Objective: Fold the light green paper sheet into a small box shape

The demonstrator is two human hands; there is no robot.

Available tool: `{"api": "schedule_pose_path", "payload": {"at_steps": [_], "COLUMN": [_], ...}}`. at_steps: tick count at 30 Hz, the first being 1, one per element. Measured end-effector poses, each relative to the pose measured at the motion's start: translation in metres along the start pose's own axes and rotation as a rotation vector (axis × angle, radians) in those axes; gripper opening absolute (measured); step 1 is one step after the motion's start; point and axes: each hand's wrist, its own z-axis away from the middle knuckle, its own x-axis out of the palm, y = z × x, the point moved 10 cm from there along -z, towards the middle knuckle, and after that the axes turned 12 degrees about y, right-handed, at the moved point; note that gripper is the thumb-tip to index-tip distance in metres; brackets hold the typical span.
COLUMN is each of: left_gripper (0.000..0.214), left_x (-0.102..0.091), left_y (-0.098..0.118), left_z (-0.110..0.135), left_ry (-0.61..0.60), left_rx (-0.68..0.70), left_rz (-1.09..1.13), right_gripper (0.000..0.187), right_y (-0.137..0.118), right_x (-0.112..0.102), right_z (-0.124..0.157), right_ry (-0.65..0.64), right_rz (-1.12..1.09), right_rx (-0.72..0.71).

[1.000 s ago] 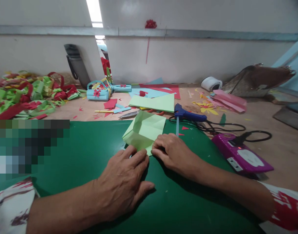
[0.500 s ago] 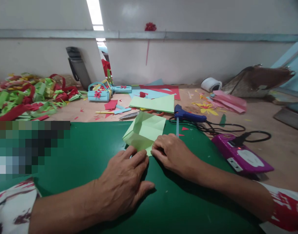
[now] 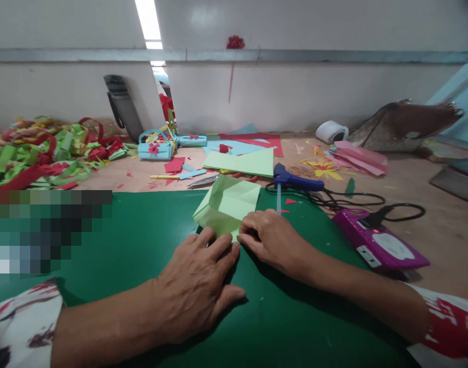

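Observation:
A creased sheet of light green paper (image 3: 230, 202) lies partly folded on the green mat (image 3: 134, 245). Its near edge is under my fingers. My left hand (image 3: 199, 278) rests palm down, thumb apart, with its fingertips pressing on the paper's near edge. At the near right corner, my right hand (image 3: 270, 237) pinches the paper between thumb and curled fingers. Just beyond the sheet are scissors (image 3: 205, 181), partly covered by a stack of light green paper (image 3: 239, 162). A blue glue gun (image 3: 297, 181) lies to the right, its glue stick pointing toward my right hand.
On the right, a purple power strip (image 3: 379, 243) has a black cable plugged in. Coloured paper strips (image 3: 46, 153) are heaped at the left. Small blue paper bags (image 3: 155, 150), a dark bottle (image 3: 122, 107), a tape roll (image 3: 331, 132) and a handbag (image 3: 402, 128) stand along the wall.
My left hand has slid slightly to the right along the paper's near edge, closer to my right hand. The right hand and the paper have hardly moved.

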Motion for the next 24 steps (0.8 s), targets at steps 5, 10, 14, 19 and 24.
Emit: {"api": "schedule_pose_path", "payload": {"at_steps": [5, 10, 14, 19, 24], "left_gripper": [0.045, 0.046, 0.056, 0.049, 0.043], "left_x": [-0.001, -0.002, -0.002, -0.001, -0.004], "left_y": [-0.001, 0.000, -0.001, -0.001, -0.001], "left_z": [-0.001, 0.000, 0.000, 0.000, 0.002], "left_ry": [-0.004, 0.008, 0.023, 0.013, 0.025], "left_rx": [-0.007, -0.021, -0.038, -0.060, -0.082], "left_rz": [-0.029, -0.037, -0.032, -0.021, 0.023], "right_gripper": [0.007, 0.011, 0.015, 0.019, 0.017], "right_y": [0.005, 0.005, -0.025, -0.063, -0.073], "right_x": [-0.003, -0.001, -0.006, -0.002, 0.003], "right_z": [0.000, 0.002, 0.014, 0.039, 0.044], "right_ry": [0.001, 0.005, 0.139, 0.245, 0.199], "right_rz": [-0.038, 0.043, 0.289, 0.589, 0.599], "right_rx": [0.065, 0.019, -0.331, -0.740, -0.903]}}
